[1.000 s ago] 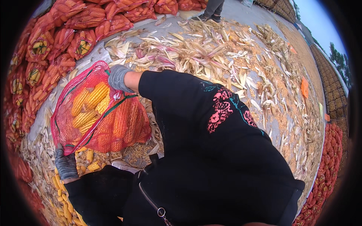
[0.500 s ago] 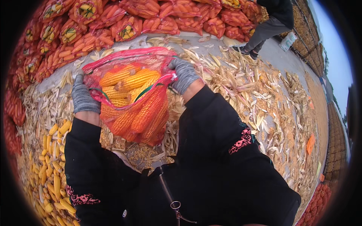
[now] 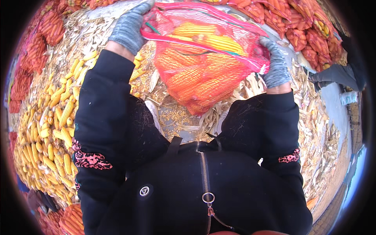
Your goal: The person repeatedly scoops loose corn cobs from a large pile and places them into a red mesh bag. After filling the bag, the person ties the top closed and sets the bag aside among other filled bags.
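Between my hands hangs a red mesh sack [image 3: 196, 78] filled with yellow corn cobs [image 3: 219, 42]. Its pink-edged mouth gapes toward me, and a green drawstring runs along the rim. My left hand [image 3: 130, 28], in a grey knit glove, is closed on the rim's left corner. Gripping the right corner is my right hand [image 3: 276, 62], gloved the same way. The sack's pointed bottom hangs over the ground in front of my lap; I cannot tell whether it touches.
Loose corn cobs [image 3: 51, 129] form a heap at my left. Dry husks [image 3: 313, 121] and scattered kernels [image 3: 172, 117] cover the ground around me. Full red mesh sacks [image 3: 270, 15] are stacked along the far side. A person in grey trousers [image 3: 337, 76] stands at the far right.
My view has turned, so the cob heap shows more fully and the other person sits farther right. Both hands keep hold of the sack, now spread wider, with its mouth stretched broader.
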Tool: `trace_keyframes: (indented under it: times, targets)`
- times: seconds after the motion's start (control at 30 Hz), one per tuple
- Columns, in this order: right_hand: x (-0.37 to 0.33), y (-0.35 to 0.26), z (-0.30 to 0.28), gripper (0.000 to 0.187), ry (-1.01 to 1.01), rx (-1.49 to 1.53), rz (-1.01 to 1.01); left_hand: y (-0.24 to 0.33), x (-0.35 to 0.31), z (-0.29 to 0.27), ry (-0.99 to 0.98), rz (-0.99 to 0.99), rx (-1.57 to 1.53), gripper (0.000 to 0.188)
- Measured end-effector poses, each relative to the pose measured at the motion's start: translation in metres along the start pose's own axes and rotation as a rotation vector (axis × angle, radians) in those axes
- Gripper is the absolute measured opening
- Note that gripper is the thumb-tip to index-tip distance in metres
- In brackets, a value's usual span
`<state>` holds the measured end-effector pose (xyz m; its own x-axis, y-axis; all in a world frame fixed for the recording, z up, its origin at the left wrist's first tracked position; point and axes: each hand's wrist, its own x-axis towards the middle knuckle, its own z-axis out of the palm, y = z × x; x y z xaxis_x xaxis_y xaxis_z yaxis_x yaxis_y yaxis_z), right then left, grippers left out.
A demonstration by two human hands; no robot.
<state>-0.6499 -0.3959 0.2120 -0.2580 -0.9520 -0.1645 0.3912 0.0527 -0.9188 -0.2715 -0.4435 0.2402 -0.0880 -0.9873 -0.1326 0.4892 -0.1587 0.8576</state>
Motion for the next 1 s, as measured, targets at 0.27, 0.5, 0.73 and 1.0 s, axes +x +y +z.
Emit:
trace_keyframes:
  times: [0.27,0.5,0.73,1.0]
  targets:
    - [0.015,-0.013,-0.01,0.039,-0.132,-0.122,0.104,0.046,-0.075,-0.082,-0.095,0.28,0.442,0.041]
    - [-0.005,-0.009,-0.009,0.048,-0.007,-0.294,0.073,-0.019,-0.313,-0.318,0.957,-0.044,0.97,0.037]
    - [0.017,-0.011,-0.039,0.049,-0.013,-0.449,0.069,-0.096,-0.419,-0.37,1.151,-0.392,1.724,0.038]
    - [0.08,-0.003,-0.103,0.058,-0.103,-0.495,-0.036,-0.01,-0.33,-0.442,1.238,-0.469,1.663,0.074]
